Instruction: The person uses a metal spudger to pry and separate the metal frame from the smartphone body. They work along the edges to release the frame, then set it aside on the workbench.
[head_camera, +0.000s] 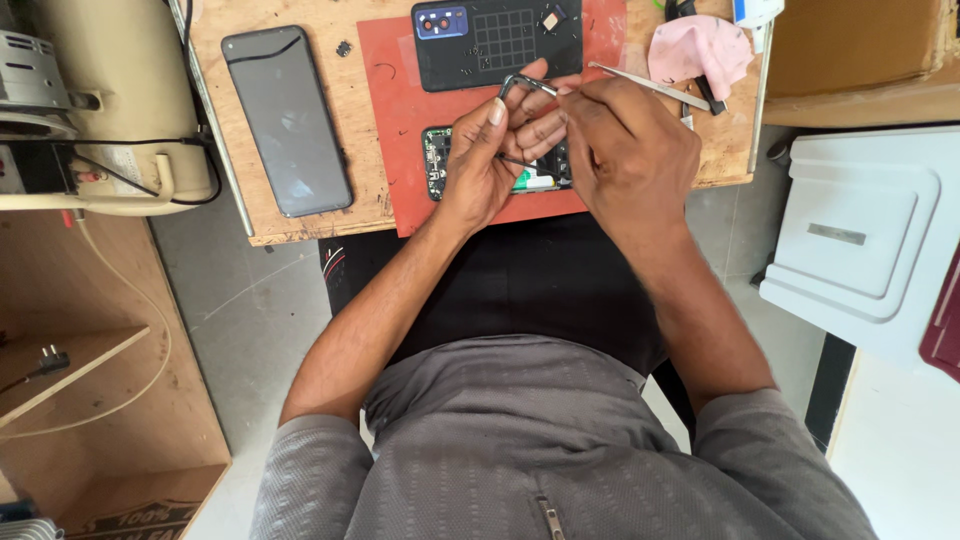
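Nearest the camera, a grey shirt (520, 450) and two bare forearms lead up to a small wooden table (300, 215). On it lies a red mat (400, 110). Over the mat's near edge the left hand (490, 155) and right hand (625, 150) meet, fingers closed together on a bent piece of dark metal (520, 82), perhaps tweezers, though the view is too tight to be sure. Both hands pinch it, the left thumb lying along its lower arm. Under the hands sits an opened phone (440, 160), its green board showing at the left end. Left of the mat lies a grey phone (287, 120), face down. Farther off, a black back cover (497, 42) rests at the mat's top, with silver tweezers (650, 86) and a pink cloth (700, 48) to the right
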